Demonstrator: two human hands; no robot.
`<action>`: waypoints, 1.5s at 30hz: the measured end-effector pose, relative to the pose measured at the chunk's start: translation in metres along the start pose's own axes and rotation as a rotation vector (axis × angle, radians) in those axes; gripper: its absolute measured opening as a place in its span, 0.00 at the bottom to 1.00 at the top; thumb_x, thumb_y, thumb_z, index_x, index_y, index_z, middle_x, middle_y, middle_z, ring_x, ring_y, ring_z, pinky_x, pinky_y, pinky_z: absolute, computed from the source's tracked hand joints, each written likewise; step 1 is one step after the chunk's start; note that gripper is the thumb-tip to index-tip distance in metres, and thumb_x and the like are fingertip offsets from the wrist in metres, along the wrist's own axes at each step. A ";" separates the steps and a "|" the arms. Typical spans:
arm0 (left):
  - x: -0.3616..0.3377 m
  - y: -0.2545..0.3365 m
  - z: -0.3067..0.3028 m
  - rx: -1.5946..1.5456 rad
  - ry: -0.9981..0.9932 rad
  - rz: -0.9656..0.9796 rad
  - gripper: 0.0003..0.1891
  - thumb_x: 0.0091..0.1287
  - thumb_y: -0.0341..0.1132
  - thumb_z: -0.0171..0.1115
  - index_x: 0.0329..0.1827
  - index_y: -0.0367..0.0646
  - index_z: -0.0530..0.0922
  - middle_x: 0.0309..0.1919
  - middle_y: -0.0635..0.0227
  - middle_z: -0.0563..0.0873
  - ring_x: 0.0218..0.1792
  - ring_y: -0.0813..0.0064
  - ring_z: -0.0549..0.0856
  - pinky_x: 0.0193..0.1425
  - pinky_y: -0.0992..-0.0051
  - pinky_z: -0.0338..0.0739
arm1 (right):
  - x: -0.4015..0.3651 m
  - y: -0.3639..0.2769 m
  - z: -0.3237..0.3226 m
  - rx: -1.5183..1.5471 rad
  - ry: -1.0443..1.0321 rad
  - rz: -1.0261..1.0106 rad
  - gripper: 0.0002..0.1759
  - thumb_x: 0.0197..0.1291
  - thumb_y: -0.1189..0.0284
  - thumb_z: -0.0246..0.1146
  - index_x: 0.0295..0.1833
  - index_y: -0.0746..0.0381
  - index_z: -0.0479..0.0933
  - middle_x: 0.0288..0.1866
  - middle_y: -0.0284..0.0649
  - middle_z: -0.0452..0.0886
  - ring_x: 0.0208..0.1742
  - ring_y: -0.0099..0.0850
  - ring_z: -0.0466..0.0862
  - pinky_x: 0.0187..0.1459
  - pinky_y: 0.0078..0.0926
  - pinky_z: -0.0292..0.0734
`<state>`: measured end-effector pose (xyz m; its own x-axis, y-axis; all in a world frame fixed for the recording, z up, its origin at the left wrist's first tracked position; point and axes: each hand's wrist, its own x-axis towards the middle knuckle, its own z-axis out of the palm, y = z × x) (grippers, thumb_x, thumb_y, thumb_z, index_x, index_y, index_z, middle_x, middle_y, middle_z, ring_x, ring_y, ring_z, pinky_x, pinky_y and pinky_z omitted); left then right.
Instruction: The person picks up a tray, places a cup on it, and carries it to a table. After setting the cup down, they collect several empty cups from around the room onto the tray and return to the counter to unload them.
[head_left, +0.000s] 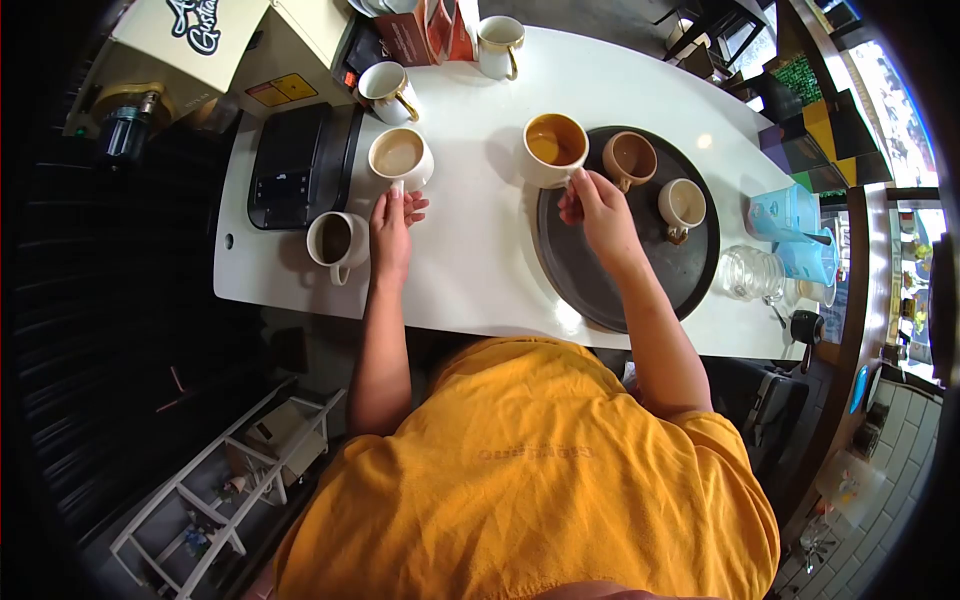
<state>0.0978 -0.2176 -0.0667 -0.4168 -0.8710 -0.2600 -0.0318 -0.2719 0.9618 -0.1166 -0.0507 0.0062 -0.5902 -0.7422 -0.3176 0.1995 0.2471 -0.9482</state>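
Note:
My left hand [392, 232] pinches the handle of a white mug [420, 168] holding a milky brown drink. Just left of that wrist stands another white mug [318, 256] with dark liquid in it. My right hand [600, 212] grips the handle of a white cup [537, 172] with an amber-coloured inside, which overlaps the left edge of a round dark tray [625, 275] in this view. On the tray are a brown cup [638, 170] and a small cream cup [684, 206], close to my right hand.
A black scale [285, 180] lies at the left below a cream machine [290, 85]. White mugs with gold handles, one near [388, 92] and one farther [500, 47], stand at the back. Blue plastic cups [780, 215] and stacked clear glassware [748, 272] line the right side.

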 end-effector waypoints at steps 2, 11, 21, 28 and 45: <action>0.004 0.000 -0.001 -0.012 0.013 0.007 0.17 0.76 0.44 0.44 0.41 0.38 0.72 0.41 0.60 0.83 0.42 0.72 0.84 0.46 0.74 0.77 | 0.025 0.006 0.011 -0.026 -0.036 -0.009 0.18 0.73 0.61 0.48 0.33 0.62 0.70 0.28 0.33 0.75 0.29 0.21 0.75 0.34 0.19 0.72; 0.010 -0.002 -0.001 -0.089 0.055 -0.011 0.16 0.76 0.43 0.43 0.39 0.39 0.72 0.39 0.62 0.83 0.40 0.73 0.84 0.44 0.73 0.77 | 0.091 0.009 0.056 -0.076 -0.064 0.059 0.21 0.72 0.59 0.48 0.34 0.65 0.72 0.28 0.35 0.76 0.29 0.24 0.76 0.34 0.23 0.71; 0.018 -0.006 0.000 -0.105 0.089 0.003 0.17 0.76 0.42 0.42 0.42 0.37 0.74 0.40 0.63 0.83 0.40 0.73 0.84 0.44 0.74 0.77 | 0.124 0.008 0.070 -0.103 -0.089 0.040 0.21 0.72 0.59 0.47 0.35 0.66 0.72 0.27 0.36 0.77 0.28 0.25 0.77 0.33 0.23 0.72; 0.029 -0.009 -0.001 -0.091 0.093 0.011 0.18 0.76 0.43 0.41 0.45 0.37 0.74 0.42 0.63 0.82 0.42 0.73 0.84 0.45 0.74 0.78 | 0.134 0.009 0.080 -0.102 -0.106 0.050 0.21 0.72 0.58 0.47 0.36 0.65 0.72 0.28 0.37 0.77 0.29 0.25 0.77 0.34 0.24 0.72; 0.012 0.004 0.014 0.030 0.104 0.078 0.22 0.73 0.44 0.50 0.60 0.38 0.57 0.48 0.54 0.80 0.45 0.70 0.83 0.46 0.75 0.76 | 0.135 0.004 0.091 -0.171 -0.126 0.084 0.23 0.70 0.56 0.50 0.55 0.65 0.65 0.44 0.42 0.79 0.38 0.28 0.81 0.40 0.26 0.74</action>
<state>0.0796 -0.2231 -0.0647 -0.3225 -0.9273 -0.1899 -0.0306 -0.1902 0.9813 -0.1249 -0.2066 -0.0403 -0.4730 -0.7836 -0.4027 0.1024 0.4051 -0.9085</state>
